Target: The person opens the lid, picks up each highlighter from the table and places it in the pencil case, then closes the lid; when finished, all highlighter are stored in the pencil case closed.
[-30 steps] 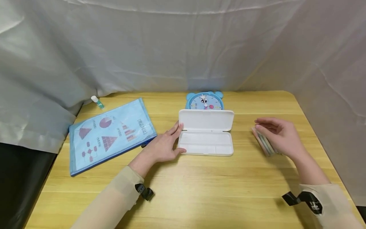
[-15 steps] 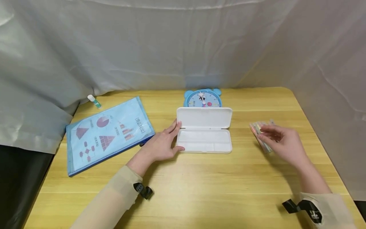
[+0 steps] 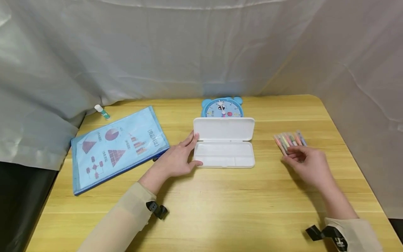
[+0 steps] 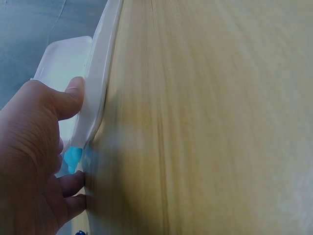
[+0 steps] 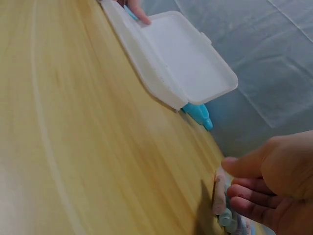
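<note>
An open white pencil case (image 3: 224,154) lies mid-table in the head view, its lid raised at the back. My left hand (image 3: 176,160) holds its left end, thumb at the near corner and fingers at the lid's left edge. The left wrist view shows the thumb (image 4: 74,98) against the case wall. To the right, several pastel highlighters (image 3: 289,138) lie side by side. My right hand (image 3: 310,164) is over their near ends, thumb and fingertips apart. In the right wrist view, highlighter ends (image 5: 220,196) show below the thumb; the fingers partly hide the rest.
Behind the lid stands a blue toy clock (image 3: 222,107), its lower part hidden. A blue zippered document pouch (image 3: 116,150) lies at the left, with a glue stick (image 3: 102,112) beyond it. A grey curtain (image 3: 201,49) hangs along the back edge.
My right hand has drawn back toward me, uncovering the highlighters, now spread side by side. The left hand stays at the case. The head view has shifted slightly.
</note>
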The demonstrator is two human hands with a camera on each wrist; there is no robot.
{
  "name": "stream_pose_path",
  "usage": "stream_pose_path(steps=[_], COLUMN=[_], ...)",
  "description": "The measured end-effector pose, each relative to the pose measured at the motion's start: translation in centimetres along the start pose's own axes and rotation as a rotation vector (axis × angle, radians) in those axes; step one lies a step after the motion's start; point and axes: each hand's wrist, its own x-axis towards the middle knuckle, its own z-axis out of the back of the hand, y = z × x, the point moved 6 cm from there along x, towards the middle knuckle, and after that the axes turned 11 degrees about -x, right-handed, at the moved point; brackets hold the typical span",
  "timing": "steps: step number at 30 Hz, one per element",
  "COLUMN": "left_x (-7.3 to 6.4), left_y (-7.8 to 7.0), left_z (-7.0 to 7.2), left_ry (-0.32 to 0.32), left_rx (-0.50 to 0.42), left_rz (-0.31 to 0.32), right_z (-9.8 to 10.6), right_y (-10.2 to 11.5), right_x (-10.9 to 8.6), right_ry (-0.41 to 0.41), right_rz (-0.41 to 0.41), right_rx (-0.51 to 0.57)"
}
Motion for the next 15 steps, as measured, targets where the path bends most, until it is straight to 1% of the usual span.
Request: stream_pose_path(steps=[6, 12, 15], left_x=[-0.02, -0.13, -0.08], left_y=[0.08, 0.00, -0.07], left_z=[0.00, 0.11, 0.08], left_ry=[0.000, -0.003, -0.006], left_rx=[-0.003, -0.009, -0.009], left_rz=[-0.001, 0.000, -0.008], right_z=[-0.46, -0.79, -0.76], right_y=[0.32, 0.60, 0.77], right_x=[-0.14, -0.06, 0.11], right_ry=[-0.003, 0.020, 0.029], right_rz=[-0.014, -0.048, -0.050], right_rx=[-0.038, -0.072, -0.105])
